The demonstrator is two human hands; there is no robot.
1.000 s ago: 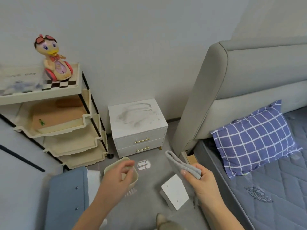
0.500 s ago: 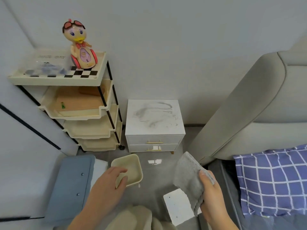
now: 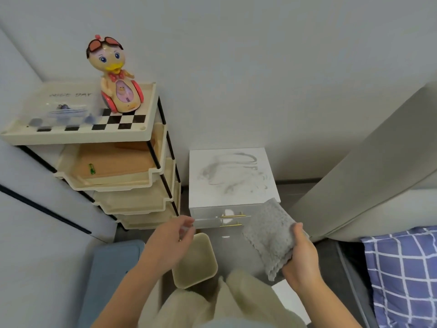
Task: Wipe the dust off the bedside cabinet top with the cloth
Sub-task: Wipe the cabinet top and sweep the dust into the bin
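A small white bedside cabinet [image 3: 233, 179] stands against the wall, its top smeared with grey dust marks. My right hand [image 3: 301, 254] grips a folded grey cloth [image 3: 269, 233] in the air just in front of the cabinet's right front corner. The cloth's upper edge overlaps that corner in the view. My left hand [image 3: 169, 242] hovers lower left of the cabinet, fingers loosely curled, holding nothing.
A cream tiered trolley [image 3: 142, 136] with a duck toy [image 3: 113, 74] stands left of the cabinet. A cream bin [image 3: 196, 263] sits on the floor below my left hand. The bed headboard [image 3: 369, 176] and a blue checked pillow [image 3: 402, 273] are on the right. A blue box [image 3: 111, 275] lies lower left.
The view has moved closer and over the cabinet. My right hand has raised the cloth toward the cabinet's front right corner. My left hand has risen away from the bin.
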